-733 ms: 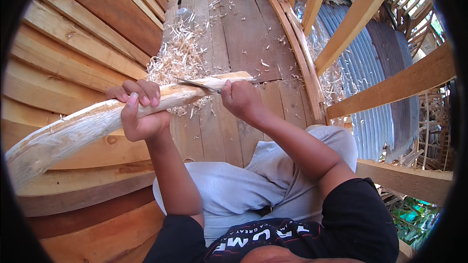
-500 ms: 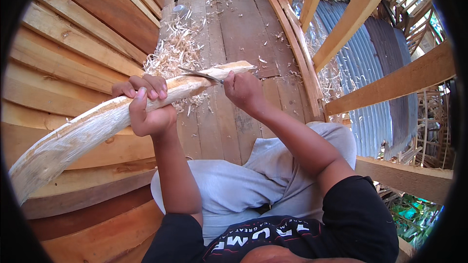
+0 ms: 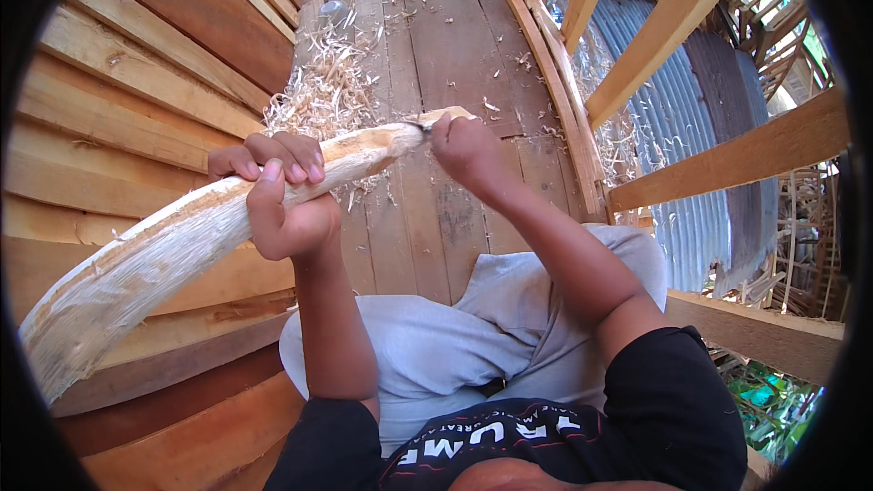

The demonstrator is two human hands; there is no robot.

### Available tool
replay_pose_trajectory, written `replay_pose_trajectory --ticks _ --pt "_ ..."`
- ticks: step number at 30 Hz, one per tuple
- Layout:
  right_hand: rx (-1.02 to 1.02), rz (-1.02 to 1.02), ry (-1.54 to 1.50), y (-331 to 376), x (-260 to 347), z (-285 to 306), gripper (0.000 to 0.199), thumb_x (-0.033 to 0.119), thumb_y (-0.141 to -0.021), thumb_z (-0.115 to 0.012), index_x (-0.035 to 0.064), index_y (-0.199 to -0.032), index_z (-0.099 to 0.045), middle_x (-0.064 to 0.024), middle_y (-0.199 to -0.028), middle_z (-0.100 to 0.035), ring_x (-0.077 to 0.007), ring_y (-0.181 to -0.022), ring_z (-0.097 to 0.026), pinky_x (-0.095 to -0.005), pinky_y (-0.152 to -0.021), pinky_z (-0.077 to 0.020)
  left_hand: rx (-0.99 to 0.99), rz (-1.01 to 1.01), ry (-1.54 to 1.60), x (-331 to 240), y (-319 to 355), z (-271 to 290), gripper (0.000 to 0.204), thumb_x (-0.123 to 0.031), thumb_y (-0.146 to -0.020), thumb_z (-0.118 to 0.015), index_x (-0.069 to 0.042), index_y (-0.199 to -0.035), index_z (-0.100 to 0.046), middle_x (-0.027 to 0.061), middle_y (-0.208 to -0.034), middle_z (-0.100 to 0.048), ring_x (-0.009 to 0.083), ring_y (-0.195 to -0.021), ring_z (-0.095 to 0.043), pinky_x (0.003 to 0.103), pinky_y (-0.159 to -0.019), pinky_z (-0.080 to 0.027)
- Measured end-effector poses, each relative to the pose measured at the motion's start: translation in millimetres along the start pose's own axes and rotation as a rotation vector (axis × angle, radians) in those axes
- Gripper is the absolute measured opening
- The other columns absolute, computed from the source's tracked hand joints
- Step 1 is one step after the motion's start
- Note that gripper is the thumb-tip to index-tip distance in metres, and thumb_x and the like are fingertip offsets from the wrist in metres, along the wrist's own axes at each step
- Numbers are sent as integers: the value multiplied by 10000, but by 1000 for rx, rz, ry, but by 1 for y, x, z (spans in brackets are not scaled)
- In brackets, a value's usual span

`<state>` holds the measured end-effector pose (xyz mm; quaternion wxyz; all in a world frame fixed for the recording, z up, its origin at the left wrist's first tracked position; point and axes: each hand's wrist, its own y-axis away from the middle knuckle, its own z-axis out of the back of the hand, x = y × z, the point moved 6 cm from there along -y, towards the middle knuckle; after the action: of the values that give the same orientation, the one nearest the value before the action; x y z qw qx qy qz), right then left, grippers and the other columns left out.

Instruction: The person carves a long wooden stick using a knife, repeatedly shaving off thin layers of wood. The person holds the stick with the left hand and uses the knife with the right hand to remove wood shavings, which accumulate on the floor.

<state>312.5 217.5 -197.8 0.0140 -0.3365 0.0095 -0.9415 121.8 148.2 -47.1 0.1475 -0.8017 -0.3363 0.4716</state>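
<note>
A long, pale, slightly curved piece of wood (image 3: 173, 232) slants across my front, from the lower left up to the middle of the view. My left hand (image 3: 286, 195) is closed round it, fingers over the top and thumb on the near side. At its far end, my right hand (image 3: 464, 150) is closed on a knife (image 3: 422, 126); the fist hides the handle. Little of the dark blade shows, lying against the wood. The stripped surface is whitish, with a tan band along the upper side.
Curled wood shavings (image 3: 332, 82) lie heaped on the plank floor (image 3: 455, 36) beyond the wood. A plank wall (image 3: 118, 118) rises on the left. On the right stand wooden railing bars (image 3: 737, 150), with corrugated metal sheets (image 3: 673, 100) beyond. A small clear container (image 3: 335, 12) sits past the shavings.
The knife has moved right along the wood toward its far end, and its blade shows less now. My left hand and the wood have shifted slightly.
</note>
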Motion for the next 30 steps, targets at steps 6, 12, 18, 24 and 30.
replay_pose_trajectory --ticks 6,12,18,24,30 --pt "90 54 -15 11 40 9 505 300 -953 -334 -30 -739 -650 -258 -755 -636 -433 -731 -626 -528 -718 -495 -38 -51 53 -2 -4 11 188 -27 -692 -449 -108 -837 -360 56 -577 -390 143 -466 -390 276 -478 -390" --pt "119 -75 75 -13 -25 -2 483 276 -961 -309 -19 -818 -664 -248 -803 -652 -422 -759 -637 -499 -729 -512 -45 -35 55 -2 -3 9 182 -29 -685 -447 -108 -827 -364 51 -576 -388 141 -467 -390 271 -478 -392" --pt "35 -140 -8 -15 -37 -17 511 329 -943 -336 -28 -804 -675 -263 -846 -652 -427 -837 -636 -512 -805 -488 -99 -20 62 3 -2 11 179 -29 -684 -447 -109 -825 -373 50 -570 -385 140 -474 -395 272 -482 -392" --pt "177 -53 2 3 27 5 508 336 -938 -332 -21 -844 -680 -268 -880 -650 -428 -869 -634 -501 -808 -494 -144 -40 31 -2 -5 18 176 -33 -681 -449 -111 -818 -369 47 -567 -383 136 -472 -392 263 -474 -388" --pt "38 -58 -22 -18 -44 -20 514 299 -942 -315 -54 -762 -641 -289 -802 -626 -476 -790 -607 -533 -774 -484 -149 -16 51 2 -5 16 179 -30 -682 -450 -113 -818 -369 45 -568 -382 136 -475 -394 259 -475 -390"
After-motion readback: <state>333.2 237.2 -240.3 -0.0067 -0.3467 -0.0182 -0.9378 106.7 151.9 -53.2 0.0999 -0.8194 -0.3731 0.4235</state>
